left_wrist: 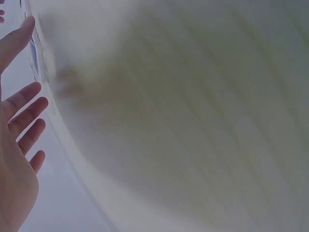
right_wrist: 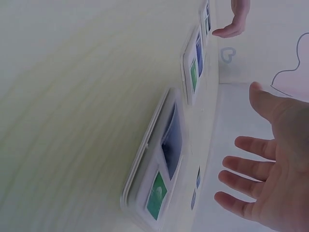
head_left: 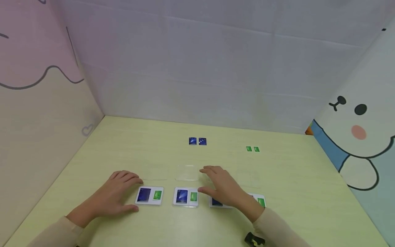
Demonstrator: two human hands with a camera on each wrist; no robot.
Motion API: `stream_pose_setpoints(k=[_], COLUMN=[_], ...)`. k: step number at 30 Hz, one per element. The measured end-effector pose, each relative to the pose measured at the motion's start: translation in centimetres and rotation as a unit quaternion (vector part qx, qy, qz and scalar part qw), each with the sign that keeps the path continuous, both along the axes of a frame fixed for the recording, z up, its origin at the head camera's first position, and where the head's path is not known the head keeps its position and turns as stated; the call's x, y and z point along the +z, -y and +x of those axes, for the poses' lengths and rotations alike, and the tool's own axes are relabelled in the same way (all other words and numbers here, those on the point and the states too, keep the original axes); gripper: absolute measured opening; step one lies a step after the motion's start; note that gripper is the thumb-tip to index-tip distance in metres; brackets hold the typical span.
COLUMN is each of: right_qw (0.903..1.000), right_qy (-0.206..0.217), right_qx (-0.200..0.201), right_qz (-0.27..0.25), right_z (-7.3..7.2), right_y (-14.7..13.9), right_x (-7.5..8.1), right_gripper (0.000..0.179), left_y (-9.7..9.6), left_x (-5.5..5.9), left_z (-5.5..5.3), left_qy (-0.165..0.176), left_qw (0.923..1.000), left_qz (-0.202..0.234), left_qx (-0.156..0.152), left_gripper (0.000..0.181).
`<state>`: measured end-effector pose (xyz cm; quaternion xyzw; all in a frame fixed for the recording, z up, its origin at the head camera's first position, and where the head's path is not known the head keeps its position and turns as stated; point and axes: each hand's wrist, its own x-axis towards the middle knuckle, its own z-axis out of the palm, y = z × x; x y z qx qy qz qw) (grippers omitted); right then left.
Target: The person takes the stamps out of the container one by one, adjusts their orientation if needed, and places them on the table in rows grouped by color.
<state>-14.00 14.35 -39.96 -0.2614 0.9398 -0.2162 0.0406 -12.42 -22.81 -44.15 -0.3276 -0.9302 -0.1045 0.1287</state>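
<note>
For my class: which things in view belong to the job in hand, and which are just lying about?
Likely part of the job:
four white cards in a row
two loose blue pictures
two loose green pictures
clear plastic pieces

Probably just there:
black item, too unclear to name
cartoon wall

Lower left of the frame: the left hand (head_left: pixel 115 193), fingers extended, beside a white card (head_left: pixel 149 196) bearing blue and green rectangles. Lower centre: a second card (head_left: pixel 186 197); the right hand (head_left: pixel 223 187) and forearm partly hide two more. Centre: two blue squares (head_left: pixel 192 141). Right of centre: two green stickers (head_left: pixel 249 149).
</note>
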Motion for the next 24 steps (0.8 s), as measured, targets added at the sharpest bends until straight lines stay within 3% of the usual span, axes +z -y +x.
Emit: stream_pose_setpoints(k=[12, 24], right_qw=[0.9997, 0.9982], right_qy=[0.003, 0.007], right_qx=[0.021, 0.046], right_qz=[-0.01, 0.038], right_z=[0.2, 0.5], right_y=[1.4, 4.1], right_x=[0.2, -0.1], right_gripper=[0.058, 0.06], left_y=[0.1, 0.1], left_x=[-0.5, -0.2], left_z=[-0.5, -0.6], left_qy=[-0.014, 0.017], left_qw=[0.9997, 0.9997], left_qz=[-0.004, -0.009], left_qx=[-0.02, -0.015], left_gripper=[0.059, 0.056])
